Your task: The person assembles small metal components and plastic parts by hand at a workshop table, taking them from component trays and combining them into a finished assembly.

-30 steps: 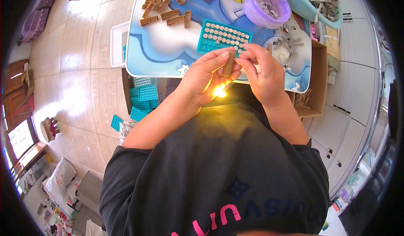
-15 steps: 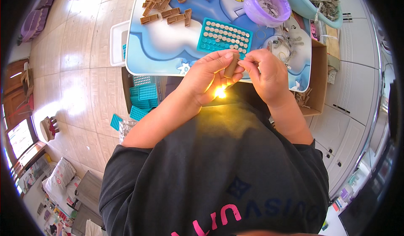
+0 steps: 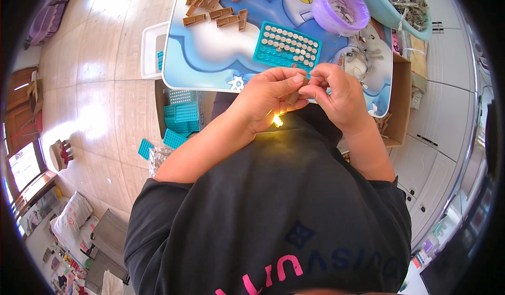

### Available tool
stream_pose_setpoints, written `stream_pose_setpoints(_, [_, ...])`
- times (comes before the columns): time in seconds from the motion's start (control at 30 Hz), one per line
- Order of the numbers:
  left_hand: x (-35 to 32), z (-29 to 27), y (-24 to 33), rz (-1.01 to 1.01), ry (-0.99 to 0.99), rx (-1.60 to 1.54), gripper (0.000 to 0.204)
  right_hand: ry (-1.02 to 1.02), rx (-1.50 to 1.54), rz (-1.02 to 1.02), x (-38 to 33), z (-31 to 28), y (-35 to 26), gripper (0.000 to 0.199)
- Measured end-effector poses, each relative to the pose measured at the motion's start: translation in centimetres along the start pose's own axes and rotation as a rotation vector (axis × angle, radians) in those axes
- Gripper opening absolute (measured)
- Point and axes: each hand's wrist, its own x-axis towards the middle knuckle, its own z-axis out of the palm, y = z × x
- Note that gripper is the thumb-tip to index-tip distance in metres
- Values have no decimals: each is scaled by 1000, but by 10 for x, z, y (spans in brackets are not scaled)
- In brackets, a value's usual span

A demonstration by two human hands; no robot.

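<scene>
A small brown battery case is gripped in my left hand, between thumb and fingers and partly covered by them. Just below that hand a yellow light glows. My right hand meets the case from the right, its thumb and fingertips pinched together at the case's end; what they hold, if anything, is hidden. Right beyond my hands lies a teal tray with rows of round silver button cells. Several brown cases are scattered farther left on the table.
The blue patterned table ends just in front of my body. A purple lined basket with small pieces stands at the far right, beside a light-blue tub of tangled wire strings. Teal trays fill a box at the left; a cardboard box stands at the right.
My right fingertips have closed in over the case, which now shows less. The yellow glow looks smaller. The whole view has shifted slightly.
</scene>
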Motion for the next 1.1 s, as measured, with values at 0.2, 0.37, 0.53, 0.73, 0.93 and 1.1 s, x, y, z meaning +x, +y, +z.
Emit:
stream_pose_setpoints(0.2, [2,-11,-2,-51,-80,-68,26,15,243,123,-7,2,-6,25])
stream_pose_setpoints(0.37, [6,-16,-4,6,-213,-66,28,109,126,62,-13,5,-9,18])
stream_pose_setpoints(0.53, [-1,-3,-2,-12,-95,-57,27,135,-102,-55,-9,2,-12,18])
stream_pose_setpoints(0.73, [-1,-4,-4,-7,-54,-107,23,193,-145,-61,-11,10,-13,19])
stream_pose_setpoints(0.93, [-3,-2,-2,20,-172,-129,24,234,-37,-25,-15,2,-9,16])
stream_pose_setpoints(1.1, [-3,-1,-7,33,-141,-32,28,238,-121,-92,-17,5,-10,14])
